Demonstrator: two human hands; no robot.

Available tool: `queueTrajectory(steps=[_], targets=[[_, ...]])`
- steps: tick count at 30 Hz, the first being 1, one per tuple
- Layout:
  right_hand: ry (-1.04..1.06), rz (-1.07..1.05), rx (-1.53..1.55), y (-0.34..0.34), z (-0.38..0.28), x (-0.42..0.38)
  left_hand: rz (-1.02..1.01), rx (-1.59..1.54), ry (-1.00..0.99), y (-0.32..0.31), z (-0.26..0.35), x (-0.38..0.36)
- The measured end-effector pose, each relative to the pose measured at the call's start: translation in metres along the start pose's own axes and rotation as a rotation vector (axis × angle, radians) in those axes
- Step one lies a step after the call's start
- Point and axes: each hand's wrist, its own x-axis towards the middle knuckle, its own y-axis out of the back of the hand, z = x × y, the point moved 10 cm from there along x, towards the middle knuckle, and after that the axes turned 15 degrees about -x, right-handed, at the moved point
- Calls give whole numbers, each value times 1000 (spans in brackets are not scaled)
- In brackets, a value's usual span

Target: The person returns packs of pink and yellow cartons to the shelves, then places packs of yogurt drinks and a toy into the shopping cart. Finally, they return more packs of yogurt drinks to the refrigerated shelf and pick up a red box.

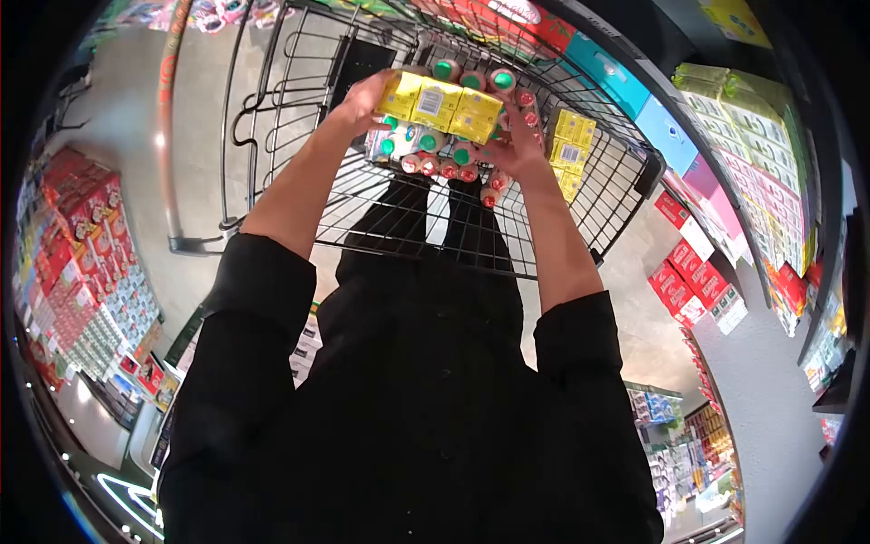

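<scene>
Between my two hands is a yellow multipack of small cartons [438, 104] with a white barcode label on its middle. My left hand [365, 102] grips its left end and my right hand [521, 140] its right end. Under and around the pack, several bottles with green caps [430, 142] and several with red caps [449, 170] stand in the black wire cart [489, 258]. At the cart's right side lie more yellow cartons [570, 150], apart from my hands. The pack hides part of the bottles.
Shelves with boxed goods [739, 136] run along the right. Red boxes [693, 281] stand low beside the cart. A stacked display of red packs [86, 227] is at the left, past an orange-red bar [166, 118].
</scene>
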Motion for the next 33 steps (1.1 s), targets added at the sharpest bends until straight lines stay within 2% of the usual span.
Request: queueTrajectory(steps=[4,5,7,9,11,12,14,15,16,18,21,23,25,27,28,29,31,32,33], targets=[[3,-39,-14,-7,-1,14,102,-9,51,-5,-6,21],[69,-92,-55,-12,-6,16,160,-3,48,-1,-9,23],[203,-197,-133,-16,-12,20,147,10,39,0,-14,33],[201,-148,-155,-12,-10,17,135,-98,-40,-3,-8,36],[65,36,-80,-15,-15,0,144,-206,-66,5,-21,51],[162,26,73,-7,-9,14,163,-205,-90,12,-26,56],[153,34,76,8,8,23,246,-210,-150,22,-29,49],[126,55,81,14,13,19,160,-363,-141,16,-38,41],[138,52,92,13,13,3,195,-398,-143,10,-35,10],[232,148,117,18,7,-51,5,-460,-252,-9,-26,-22],[373,195,261,28,-8,-104,52,-344,-289,-34,1,-84],[452,177,286,25,-35,-144,-163,-423,-485,-62,31,-108],[521,159,311,26,-64,-165,-231,-351,-593,-87,64,-120],[672,260,246,41,-99,-180,-289,-288,-619,-123,101,-148],[735,306,253,45,-118,-184,-251,-211,-634,-132,115,-149],[748,304,270,46,-133,-185,-297,-179,-694,-147,133,-152],[943,280,286,46,-174,-199,-301,-201,-734,-165,159,-136],[951,281,304,47,-185,-199,-301,-179,-739,-174,170,-127],[998,302,295,49,-198,-201,-384,-182,-710,-188,178,-117]])
